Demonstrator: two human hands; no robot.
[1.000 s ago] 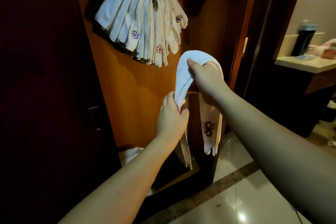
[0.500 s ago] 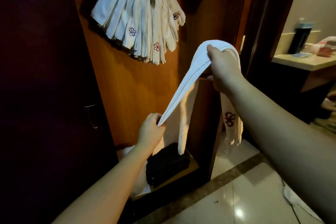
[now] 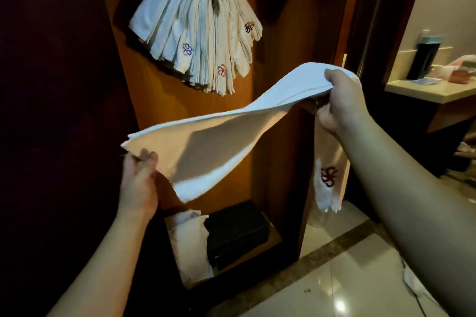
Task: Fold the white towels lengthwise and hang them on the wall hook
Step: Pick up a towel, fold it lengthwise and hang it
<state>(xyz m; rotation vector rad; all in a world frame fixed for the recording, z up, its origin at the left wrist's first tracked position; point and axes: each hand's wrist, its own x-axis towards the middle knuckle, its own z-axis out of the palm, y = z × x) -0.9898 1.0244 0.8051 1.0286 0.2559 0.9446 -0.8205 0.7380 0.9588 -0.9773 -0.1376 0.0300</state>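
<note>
A white towel (image 3: 226,136) stretches almost level between my two hands in front of the wooden panel. My left hand (image 3: 140,180) pinches its lower left corner. My right hand (image 3: 340,100) grips the upper right end, and the remaining length hangs below that hand, showing a dark red embroidered emblem (image 3: 329,176). Several folded white towels (image 3: 198,31) hang fanned over the wall hook (image 3: 215,4) on the panel above; only a dark bit of the hook shows between them.
A dark door stands at the left. At the foot of the panel, a low shelf holds a black box (image 3: 237,233) and a crumpled white cloth (image 3: 189,239). Glossy floor tiles lie lower right. A counter (image 3: 432,90) with a dark container stands at the far right.
My left hand slid down the towel, then pulled its end out to the left and up, spreading the towel from hanging to nearly level. My right hand moved right, still gripping.
</note>
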